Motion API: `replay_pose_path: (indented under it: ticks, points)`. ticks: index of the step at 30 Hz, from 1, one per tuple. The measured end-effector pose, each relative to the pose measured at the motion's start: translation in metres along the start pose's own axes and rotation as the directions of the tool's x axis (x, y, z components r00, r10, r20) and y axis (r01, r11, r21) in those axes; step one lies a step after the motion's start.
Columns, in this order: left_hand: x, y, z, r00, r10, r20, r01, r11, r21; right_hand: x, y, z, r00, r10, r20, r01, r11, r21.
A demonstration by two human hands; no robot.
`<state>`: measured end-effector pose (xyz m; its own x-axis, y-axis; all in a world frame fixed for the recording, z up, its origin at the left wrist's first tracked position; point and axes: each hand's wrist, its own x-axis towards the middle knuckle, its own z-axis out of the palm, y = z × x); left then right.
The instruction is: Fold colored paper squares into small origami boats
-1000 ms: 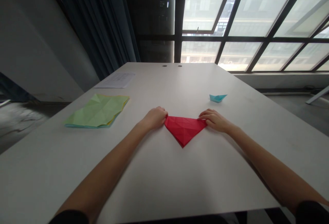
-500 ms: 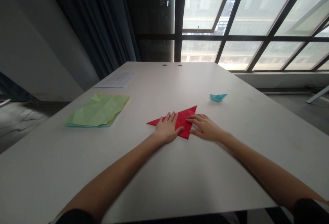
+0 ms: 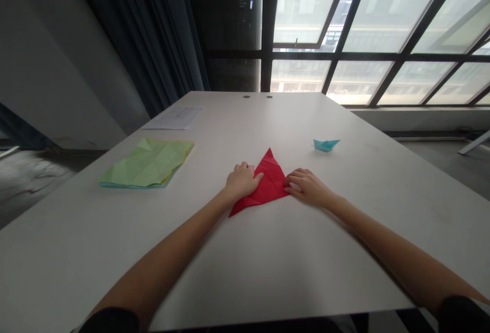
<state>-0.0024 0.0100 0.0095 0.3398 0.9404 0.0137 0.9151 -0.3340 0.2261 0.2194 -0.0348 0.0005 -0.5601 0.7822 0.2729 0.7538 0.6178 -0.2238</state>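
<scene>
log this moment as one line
left hand: on red folded paper | right hand: at its right corner | small blue paper boat: beyond right hand

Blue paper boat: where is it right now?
Head view: on the table, right of centre, just beyond the right hand and farther from the wearer than the red paper. The boat touches neither.

On the white table [image 3: 245,266], a stack of creased colored paper [image 3: 149,163], light green on top, lies near a printed sheet [image 3: 174,118]. A small light-blue folded paper boat [image 3: 326,145] sits across from them. Beyond are a dark blue curtain [image 3: 153,32] and black-framed windows [image 3: 302,11].
</scene>
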Motion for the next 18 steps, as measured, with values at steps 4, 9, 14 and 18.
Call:
replay_pose_path:
  ticks: [4,9,14,18]
  points:
    - [0.011,-0.009,0.007,0.998,-0.024,-0.052,0.012,0.977,-0.214,0.0,0.003,0.0,1.0,0.011,0.008,-0.012,0.999,0.039]
    - [0.017,-0.014,0.002,0.999,-0.019,0.04,0.044,0.587,-0.809,-0.002,0.009,0.002,0.995,0.099,-0.012,-0.098,0.993,0.068]
    - [0.014,-0.01,-0.006,0.99,0.035,0.137,0.123,0.267,-0.956,-0.004,0.02,0.007,0.968,0.247,-0.04,-0.236,0.955,0.178]
    - [0.015,-0.009,-0.003,0.994,0.057,0.097,0.084,0.201,-0.976,-0.004,0.021,0.007,0.947,0.321,-0.017,-0.302,0.908,0.29]
